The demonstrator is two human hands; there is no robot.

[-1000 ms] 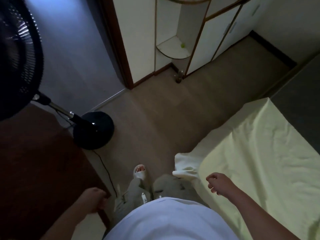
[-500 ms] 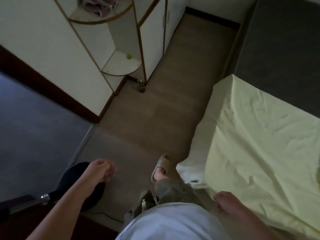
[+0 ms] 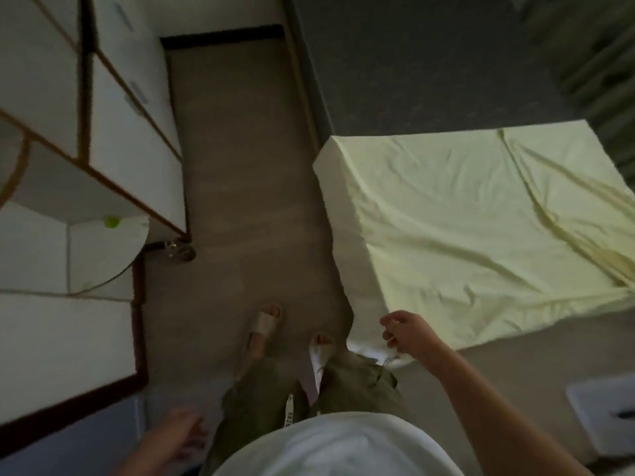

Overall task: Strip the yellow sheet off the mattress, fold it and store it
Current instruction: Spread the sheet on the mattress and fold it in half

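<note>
The right hand (image 3: 407, 336) is held with fingers loosely curled, nothing clasped in its grip, just over the near corner of the mattress, where the yellow sheet (image 3: 474, 221) is bunched. The left hand (image 3: 180, 438) hangs low, blurred; its grip cannot be told. The wrinkled sheet is spread over the mattress top.

One yellow sheet (image 3: 464, 214), two hands (image 3: 407, 333).

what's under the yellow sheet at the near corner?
The yellow sheet drapes a block-shaped mattress; only its outline shows. At the near corner by the right hand, a white layer peeks out below the hem. The mattress surface itself is covered.
</note>
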